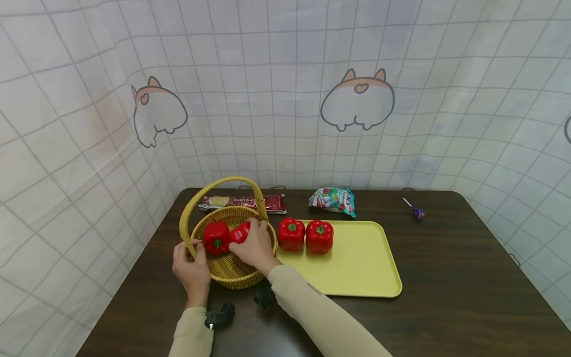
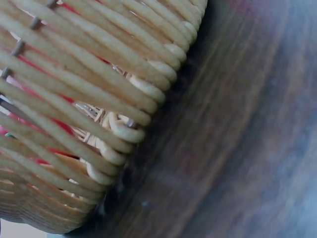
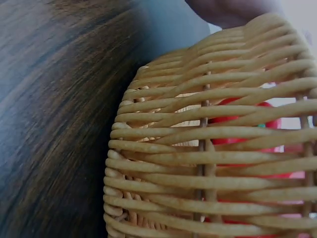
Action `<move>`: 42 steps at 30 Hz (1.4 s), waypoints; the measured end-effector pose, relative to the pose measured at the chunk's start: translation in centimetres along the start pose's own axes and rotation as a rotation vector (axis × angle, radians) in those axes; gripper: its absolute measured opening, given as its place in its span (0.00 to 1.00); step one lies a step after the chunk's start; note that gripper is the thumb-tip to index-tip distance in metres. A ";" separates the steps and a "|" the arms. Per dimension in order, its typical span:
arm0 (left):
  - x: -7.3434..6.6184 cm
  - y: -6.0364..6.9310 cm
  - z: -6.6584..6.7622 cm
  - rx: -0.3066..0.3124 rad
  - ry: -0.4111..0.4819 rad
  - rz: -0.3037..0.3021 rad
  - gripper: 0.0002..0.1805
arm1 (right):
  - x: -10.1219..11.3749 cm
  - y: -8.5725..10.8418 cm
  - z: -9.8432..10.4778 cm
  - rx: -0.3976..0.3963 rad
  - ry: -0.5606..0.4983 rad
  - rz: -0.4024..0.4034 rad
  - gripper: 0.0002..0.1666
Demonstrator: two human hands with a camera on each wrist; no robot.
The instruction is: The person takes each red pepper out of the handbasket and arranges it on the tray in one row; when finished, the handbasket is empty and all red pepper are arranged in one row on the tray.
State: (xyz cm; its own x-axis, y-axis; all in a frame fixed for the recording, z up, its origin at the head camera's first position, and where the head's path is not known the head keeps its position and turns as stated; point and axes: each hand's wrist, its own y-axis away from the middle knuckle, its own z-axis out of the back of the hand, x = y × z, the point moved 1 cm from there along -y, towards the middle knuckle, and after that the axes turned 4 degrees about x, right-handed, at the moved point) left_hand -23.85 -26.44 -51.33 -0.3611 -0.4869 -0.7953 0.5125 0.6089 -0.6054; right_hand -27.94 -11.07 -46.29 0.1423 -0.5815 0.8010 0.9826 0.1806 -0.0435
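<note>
Left hand pinches the rim of one wicker basket at its left side, thumb opposed to fingers. Right hand, fingers curled, grips one red pepper inside the basket; a second pepper lies beside it. Two further peppers stand on one yellow tray. Behind these: one maroon packet, one teal packet. Rear right: one lollipop.
</note>
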 end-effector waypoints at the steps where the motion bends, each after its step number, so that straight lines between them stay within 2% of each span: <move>1: -0.1 0.0 0.0 0.001 0.000 -0.003 0.08 | 0.1 0.2 0.2 -0.008 -0.001 0.010 0.47; 8: -0.4 0.0 0.0 0.019 0.015 -0.002 0.05 | 0.2 1.8 1.8 -0.049 -0.032 0.101 0.47; 16: -0.6 0.2 0.2 0.021 0.031 -0.004 0.03 | -0.4 4.0 4.0 0.002 -0.232 0.184 0.48; 22: -0.6 0.2 0.2 0.019 0.027 0.003 0.02 | -1.6 5.2 5.8 0.028 -0.329 0.224 0.48; 34: -0.3 0.1 0.2 0.015 0.019 0.002 0.03 | -3.0 6.8 8.1 0.039 -0.349 0.251 0.49; 38: -0.2 0.1 0.2 0.015 0.020 0.004 0.03 | -3.2 7.1 8.5 0.034 -0.324 0.272 0.50; 40: -0.9 0.2 0.1 0.012 0.024 0.003 0.03 | -3.3 7.3 8.7 0.028 -0.303 0.281 0.50; 42: -0.9 0.2 0.1 0.013 0.023 0.002 0.03 | -3.4 7.6 9.0 0.017 -0.284 0.295 0.50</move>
State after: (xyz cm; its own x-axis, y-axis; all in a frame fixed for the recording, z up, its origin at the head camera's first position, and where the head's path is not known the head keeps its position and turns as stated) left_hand -23.33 -25.93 -50.77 -0.3777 -0.4707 -0.7974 0.5230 0.6021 -0.6032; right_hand -22.05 -0.56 -43.99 0.3770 -0.2607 0.8888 0.9019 0.3218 -0.2882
